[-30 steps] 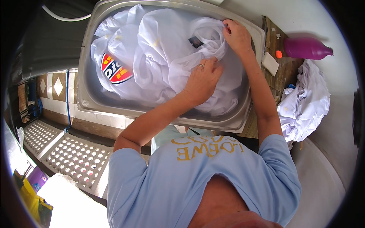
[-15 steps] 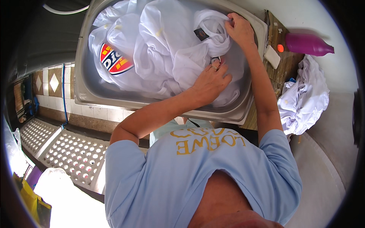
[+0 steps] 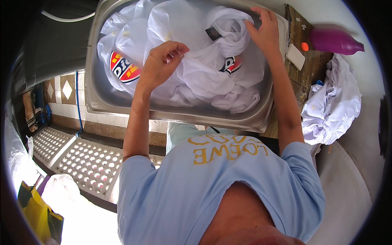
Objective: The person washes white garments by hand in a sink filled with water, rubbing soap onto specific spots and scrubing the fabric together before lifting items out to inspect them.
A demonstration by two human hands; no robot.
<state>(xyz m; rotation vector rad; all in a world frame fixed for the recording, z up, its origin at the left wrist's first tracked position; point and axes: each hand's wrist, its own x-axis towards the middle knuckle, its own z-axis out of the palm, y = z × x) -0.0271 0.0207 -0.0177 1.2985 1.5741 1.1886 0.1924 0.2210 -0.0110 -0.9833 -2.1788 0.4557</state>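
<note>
A white shirt (image 3: 169,20) with a dark neck label and red-and-yellow oval prints lies bunched and wet in a metal basin (image 3: 175,113). It sits in shallow water. Above the middle of the cloth is my left hand (image 3: 160,65), its fingers loosely curled with a gap to the thumb, and no cloth shows in it. My right hand (image 3: 266,34) is at the far right of the basin, beside the rolled collar. Its fingers are spread, with the thumb against or just by the cloth; whether they touch I cannot tell.
Right of the basin, a wooden surface (image 3: 304,77) carries a pale soap-like block (image 3: 295,57), an orange cap (image 3: 305,46) and a purple bottle (image 3: 335,41) on its side. Another white garment (image 3: 332,102) is heaped nearby. A perforated grey panel (image 3: 87,165) and a yellow bag (image 3: 38,214) are at the left.
My left hand has left the cloth near the right-hand print and moved left and up, uncovering that print. My right hand has let go of the collar, its fingers spreading.
</note>
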